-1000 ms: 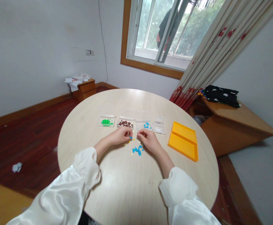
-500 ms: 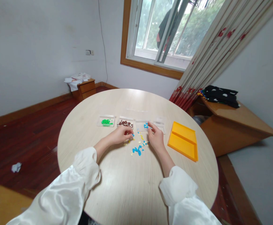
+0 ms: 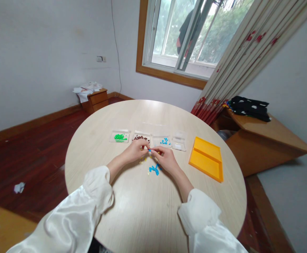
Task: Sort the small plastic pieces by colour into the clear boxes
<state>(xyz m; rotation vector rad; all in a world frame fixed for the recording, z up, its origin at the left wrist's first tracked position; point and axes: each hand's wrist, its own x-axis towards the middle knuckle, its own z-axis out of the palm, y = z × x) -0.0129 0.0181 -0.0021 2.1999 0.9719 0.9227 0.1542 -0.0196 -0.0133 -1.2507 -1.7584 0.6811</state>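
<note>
I had the left hand (image 3: 135,150) pinched closed on a small blue piece (image 3: 149,150) midway between the side edges of the surface (image 3: 142,214), the right hand (image 3: 166,157) curled against it, its own hold untellable, with a gap before the yellow tray (image 3: 205,163) toward the right edge.

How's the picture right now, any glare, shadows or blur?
Head view: the window is partly washed out; pale sheen on the far side of the round table; soft shadow beside the left forearm; edges look stretched; blue piece between left hand and right hand too small to make out.
</note>
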